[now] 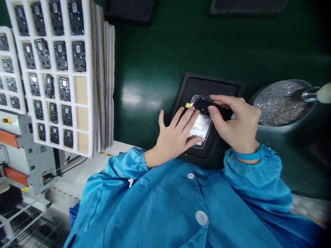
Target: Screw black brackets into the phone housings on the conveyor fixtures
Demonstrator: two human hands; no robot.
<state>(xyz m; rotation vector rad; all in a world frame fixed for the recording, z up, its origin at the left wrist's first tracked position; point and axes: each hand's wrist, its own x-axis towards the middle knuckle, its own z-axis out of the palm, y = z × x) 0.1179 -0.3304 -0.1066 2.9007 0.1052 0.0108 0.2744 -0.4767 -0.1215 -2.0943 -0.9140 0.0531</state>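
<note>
An opened phone body [200, 125] with a white battery area lies on a black tray [181, 93] in front of me. My left hand [176, 137] rests flat with fingers spread over the phone's left side, fingertips near the edge of a black plastic cover piece [203, 104]. This piece sits at the phone's upper end, its right side raised. My right hand [236, 119] pinches it there between thumb and fingers. A small yellow tab [188, 105] sticks out at the phone's left edge. My hands hide part of the phone.
On the left, a white foam tray [89, 82] holds several black cover pieces, with stacked trays beside it. At right stands a round dish [281, 82] of tiny screws, with a screwdriver-like tool [323, 93] over it. Dark trays [248, 7] lie at the table's far side.
</note>
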